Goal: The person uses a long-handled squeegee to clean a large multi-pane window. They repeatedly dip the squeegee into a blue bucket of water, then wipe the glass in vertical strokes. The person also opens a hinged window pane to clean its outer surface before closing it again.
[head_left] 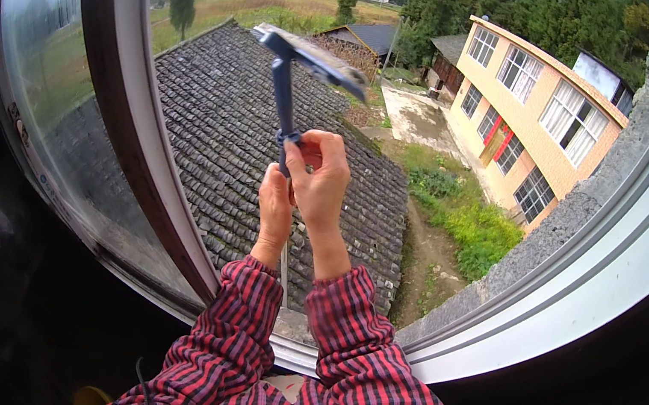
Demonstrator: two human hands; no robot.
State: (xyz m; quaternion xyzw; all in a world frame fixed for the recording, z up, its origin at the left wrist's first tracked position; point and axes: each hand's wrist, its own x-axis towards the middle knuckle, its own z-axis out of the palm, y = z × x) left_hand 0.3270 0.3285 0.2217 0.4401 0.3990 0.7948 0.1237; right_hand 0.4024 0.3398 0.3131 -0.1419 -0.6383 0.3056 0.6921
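Note:
Both my arms, in red and black checked sleeves, reach out through the open window. They hold a window cleaner with a dark blue handle and a wide, flat head that carries a pale pad, slightly blurred. The head is raised and tilted above the roof outside. My right hand grips the handle near a collar, thumb and fingers closed round it. Just below, my left hand is wrapped round the lower part of the handle. A thin pale pole shows beneath, between my wrists.
A sliding window pane with a dark frame stands at left. White window track curves along the right beside rough concrete. Outside lie a grey tiled roof and a peach-coloured building. Something yellow sits at lower left.

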